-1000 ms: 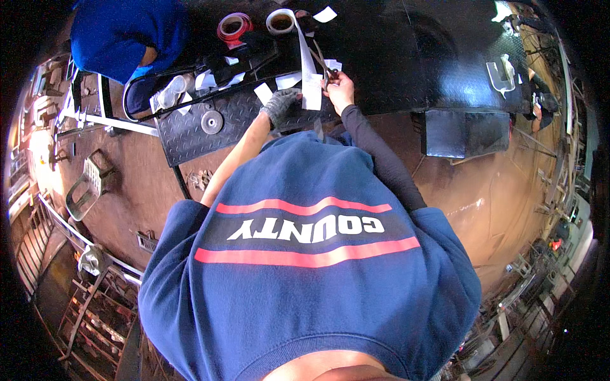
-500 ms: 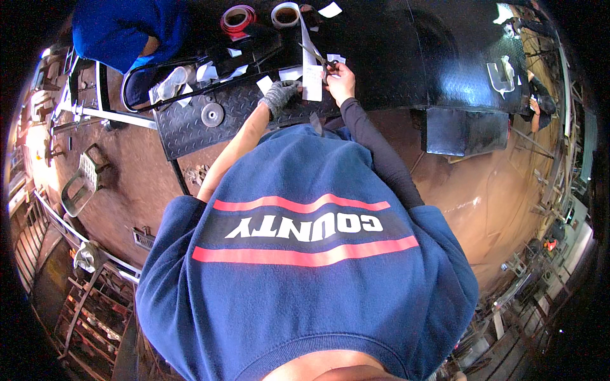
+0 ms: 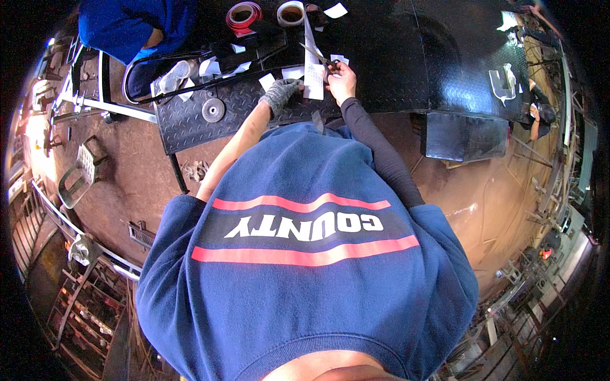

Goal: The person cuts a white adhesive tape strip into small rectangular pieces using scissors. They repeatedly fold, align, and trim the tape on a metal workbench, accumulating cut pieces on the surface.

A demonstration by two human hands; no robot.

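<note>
A long white strip of tape (image 3: 312, 81) runs from the white roll (image 3: 281, 18) toward me over the black metal surface. My left hand (image 3: 281, 95), in a grey glove, has its fingertips closed at the strip's left edge near the free end. My right hand (image 3: 344, 84), bare with a black sleeve, is closed round the handles of a pair of scissors (image 3: 316, 53). The scissors' blades point up and left, across the strip. How far the blades are parted is hard to make out. White pieces (image 3: 292, 73) lie beside my left hand.
A red and white roll (image 3: 244, 17) stands near the white one. A round disc (image 3: 213, 110) lies on the textured plate at left. A person in blue (image 3: 136, 28) bends over a black tubular frame (image 3: 190, 87). Another person's arm (image 3: 540, 114) shows at far right.
The view has shifted slightly, so the bench things sit a little farther right. Both hands, the scissors and the strip keep nearly the same arrangement.
</note>
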